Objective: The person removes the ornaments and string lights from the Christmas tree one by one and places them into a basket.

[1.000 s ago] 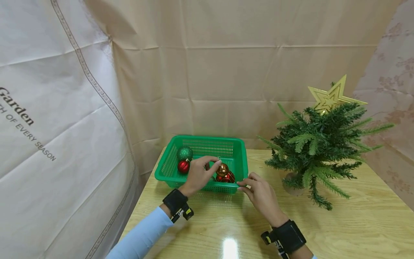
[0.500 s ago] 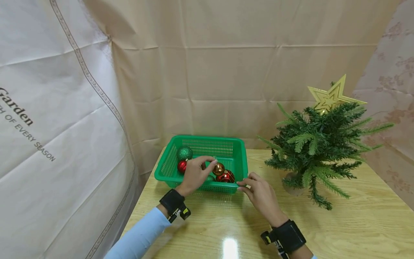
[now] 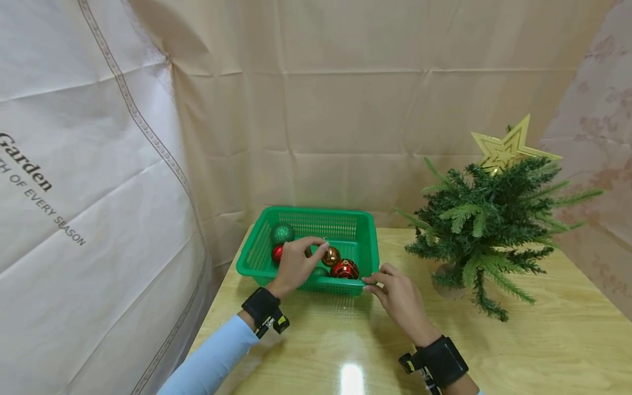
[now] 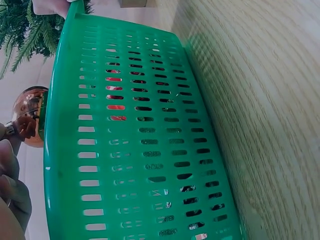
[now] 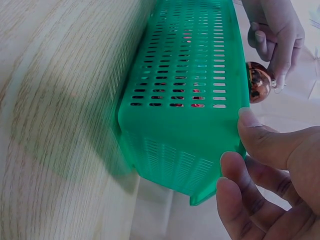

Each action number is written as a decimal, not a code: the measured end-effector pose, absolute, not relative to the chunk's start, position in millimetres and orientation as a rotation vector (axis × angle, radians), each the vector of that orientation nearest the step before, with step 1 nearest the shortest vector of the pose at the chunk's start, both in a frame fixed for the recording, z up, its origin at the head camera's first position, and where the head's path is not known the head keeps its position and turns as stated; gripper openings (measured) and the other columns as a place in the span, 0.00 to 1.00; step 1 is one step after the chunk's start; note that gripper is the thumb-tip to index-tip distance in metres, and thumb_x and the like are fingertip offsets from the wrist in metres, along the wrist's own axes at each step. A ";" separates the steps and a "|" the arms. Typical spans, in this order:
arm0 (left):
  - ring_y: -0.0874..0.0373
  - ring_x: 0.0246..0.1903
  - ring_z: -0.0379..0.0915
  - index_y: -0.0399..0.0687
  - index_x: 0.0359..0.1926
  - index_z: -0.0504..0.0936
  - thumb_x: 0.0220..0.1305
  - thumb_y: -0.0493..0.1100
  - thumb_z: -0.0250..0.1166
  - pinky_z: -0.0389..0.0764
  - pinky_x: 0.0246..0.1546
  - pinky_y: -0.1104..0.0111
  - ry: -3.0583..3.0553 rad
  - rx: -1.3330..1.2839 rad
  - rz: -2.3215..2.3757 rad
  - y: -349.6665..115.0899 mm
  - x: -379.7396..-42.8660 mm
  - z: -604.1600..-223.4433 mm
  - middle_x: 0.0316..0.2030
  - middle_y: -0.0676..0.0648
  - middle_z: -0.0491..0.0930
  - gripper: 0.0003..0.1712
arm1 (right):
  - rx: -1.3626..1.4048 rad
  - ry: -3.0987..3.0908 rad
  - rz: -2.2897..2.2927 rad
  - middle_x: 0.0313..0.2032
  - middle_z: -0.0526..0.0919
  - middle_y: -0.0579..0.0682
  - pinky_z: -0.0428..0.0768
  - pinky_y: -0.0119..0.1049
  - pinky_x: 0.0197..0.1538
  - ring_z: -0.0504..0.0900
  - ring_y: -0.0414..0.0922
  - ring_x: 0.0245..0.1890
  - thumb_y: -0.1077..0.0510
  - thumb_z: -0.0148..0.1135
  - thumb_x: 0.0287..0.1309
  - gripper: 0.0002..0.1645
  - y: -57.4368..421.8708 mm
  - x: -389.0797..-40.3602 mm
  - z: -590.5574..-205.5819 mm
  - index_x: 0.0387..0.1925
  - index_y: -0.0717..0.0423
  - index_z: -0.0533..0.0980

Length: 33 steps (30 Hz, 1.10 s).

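My left hand [image 3: 296, 264] pinches the cap of a shiny copper bauble [image 3: 332, 257] between thumb and fingertips. In the left wrist view the copper bauble [image 4: 31, 116] hangs at rim height of a green plastic basket [image 3: 367, 241]. At the basket's near right corner, my right hand [image 3: 397, 299] grips the rim; its thumb [image 5: 255, 130] lies on the edge with fingers underneath. Inside the basket are a glittery green bauble [image 3: 282, 233], a red bauble [image 3: 277, 253] partly behind my left hand, a red bauble with gold lines [image 3: 344, 269] and another green bauble [image 3: 321, 272].
A small artificial Christmas tree [image 3: 484, 219] with a gold star [image 3: 506, 148] on top stands right of the basket. Both stand on a light wooden table [image 3: 316, 340]. Beige cloth [image 3: 345, 109] hangs behind, and a white printed cloth [image 3: 99, 192] hangs at left.
My left hand has shifted a little to the left with the copper bauble, uncovering more of the gold-lined red bauble and the near green one. My right hand stays on the basket corner.
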<state>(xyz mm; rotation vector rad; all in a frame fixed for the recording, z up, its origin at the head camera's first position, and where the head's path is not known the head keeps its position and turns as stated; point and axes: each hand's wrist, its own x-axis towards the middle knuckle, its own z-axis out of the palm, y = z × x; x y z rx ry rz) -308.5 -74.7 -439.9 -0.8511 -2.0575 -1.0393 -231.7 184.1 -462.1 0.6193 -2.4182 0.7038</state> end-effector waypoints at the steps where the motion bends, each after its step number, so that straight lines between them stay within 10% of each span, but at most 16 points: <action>1: 0.68 0.16 0.64 0.43 0.44 0.90 0.69 0.40 0.70 0.67 0.19 0.72 -2.055 -0.852 -1.041 -75.2 -309.3 -439.8 0.34 0.49 0.88 0.07 | 0.621 -2.416 0.705 0.28 0.68 0.37 0.65 0.28 0.22 0.62 0.30 0.19 0.58 0.79 0.52 0.10 184.1 -232.1 -461.5 0.39 0.49 0.90; 33: 0.70 0.15 0.59 0.45 0.46 0.90 0.71 0.43 0.69 0.63 0.18 0.71 -2.172 -0.782 -0.969 -89.0 -310.0 -446.6 0.33 0.51 0.87 0.09 | 0.604 -2.429 0.716 0.27 0.69 0.38 0.68 0.28 0.22 0.66 0.30 0.20 0.62 0.80 0.51 0.12 184.6 -231.4 -460.2 0.39 0.49 0.90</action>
